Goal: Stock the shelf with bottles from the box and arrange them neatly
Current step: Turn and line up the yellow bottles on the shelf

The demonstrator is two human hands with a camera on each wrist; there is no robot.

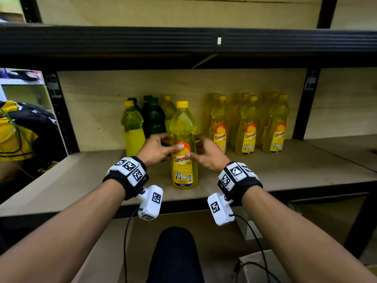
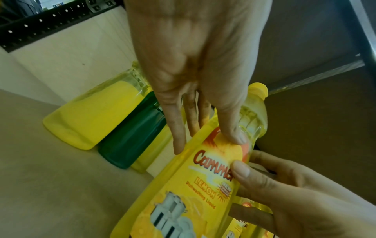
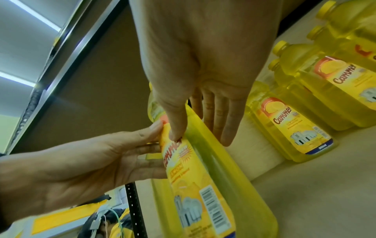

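A yellow Cammer dish-liquid bottle (image 1: 183, 139) with a yellow cap stands upright near the front of the wooden shelf (image 1: 285, 170). My left hand (image 1: 163, 147) holds it from the left, thumb on the front label and fingers round the back. From the right, my right hand (image 1: 201, 153) grips it the same way. In the left wrist view the left hand (image 2: 207, 140) pinches the bottle (image 2: 183, 193) just above the label's name. In the right wrist view the thumb of the right hand (image 3: 200, 136) presses the label of the bottle (image 3: 213, 185).
Behind on the left stand an unlabelled yellow bottle (image 1: 132, 127), dark green bottles (image 1: 155, 119) and another yellow one (image 1: 168, 111). Several labelled yellow bottles (image 1: 247, 127) stand in rows on the right. The upper shelf beam (image 1: 183, 40) hangs overhead. A cardboard box (image 1: 263, 262) lies below right.
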